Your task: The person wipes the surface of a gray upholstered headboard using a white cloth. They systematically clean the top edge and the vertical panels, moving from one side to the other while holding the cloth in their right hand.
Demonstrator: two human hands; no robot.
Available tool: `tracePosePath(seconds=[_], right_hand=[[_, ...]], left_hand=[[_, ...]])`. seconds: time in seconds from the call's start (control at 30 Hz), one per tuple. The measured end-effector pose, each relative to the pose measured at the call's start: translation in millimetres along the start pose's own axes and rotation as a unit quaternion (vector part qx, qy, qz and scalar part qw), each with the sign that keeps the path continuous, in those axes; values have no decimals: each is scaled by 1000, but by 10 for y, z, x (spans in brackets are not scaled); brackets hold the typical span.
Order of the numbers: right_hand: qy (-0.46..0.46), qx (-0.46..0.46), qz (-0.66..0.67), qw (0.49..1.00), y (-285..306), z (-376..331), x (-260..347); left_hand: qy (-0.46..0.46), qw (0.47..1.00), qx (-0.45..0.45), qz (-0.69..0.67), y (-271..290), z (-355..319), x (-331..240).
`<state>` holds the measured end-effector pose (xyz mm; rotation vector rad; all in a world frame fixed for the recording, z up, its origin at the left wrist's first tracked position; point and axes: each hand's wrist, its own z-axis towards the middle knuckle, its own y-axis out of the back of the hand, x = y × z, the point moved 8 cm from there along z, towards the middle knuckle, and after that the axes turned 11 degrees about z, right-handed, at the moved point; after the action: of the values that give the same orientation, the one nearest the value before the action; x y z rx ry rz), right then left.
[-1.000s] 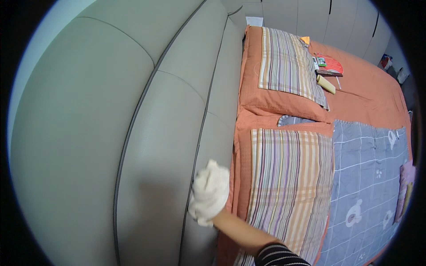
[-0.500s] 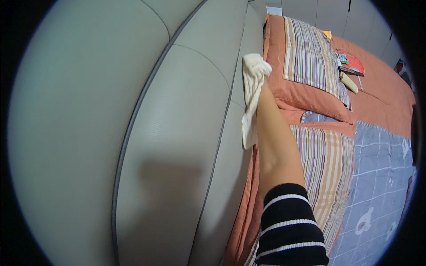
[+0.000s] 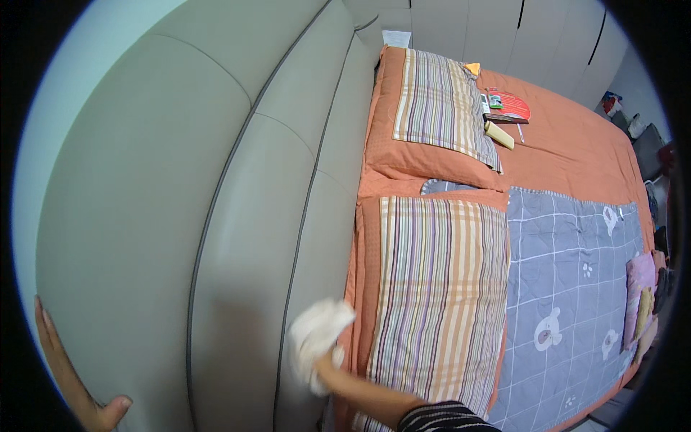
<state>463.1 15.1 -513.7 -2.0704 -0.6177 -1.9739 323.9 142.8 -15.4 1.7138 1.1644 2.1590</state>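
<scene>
I see a big gray padded headboard (image 3: 245, 209) with dark lines running along it. The person's right hand (image 3: 328, 367) is wrapped in a white cloth (image 3: 315, 333). The cloth hides the fingers and looks blurry, so I can't tell how they are bent. The cloth is at the low part of the headboard, right by the edge of the orange sheet (image 3: 576, 137). The left hand (image 3: 85, 403) is at the headboard's far left edge. Its thumb sticks out away from the fingers, and it holds nothing.

Near the cloth lies a pillow with a striped cover (image 3: 443, 288). Past it is another pillow with a striped cover like that. A blue-gray quilt (image 3: 568, 273) with white lines and bear faces lies beside the near pillow. A red fan (image 3: 512, 106) lies farther off.
</scene>
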Motion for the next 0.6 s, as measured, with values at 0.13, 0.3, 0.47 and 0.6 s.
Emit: tracePosePath(seconds=[0.13, 0.3, 0.47, 0.6], right_hand=[[-17, 25, 69, 997, -3, -971, 225], [38, -55, 64, 996, -82, -90, 289], [66, -176, 54, 981, 133, 1988, 499], [-5, -186, 36, 982, 354, 3214, 594]], left_hand=[[24, 999, -24, -19, 7, 39, 16], [19, 999, -35, -1, -58, -3, 36], [-4, 999, -47, 8, -73, -21, 39], [-9, 999, -40, 11, -55, -28, 33]])
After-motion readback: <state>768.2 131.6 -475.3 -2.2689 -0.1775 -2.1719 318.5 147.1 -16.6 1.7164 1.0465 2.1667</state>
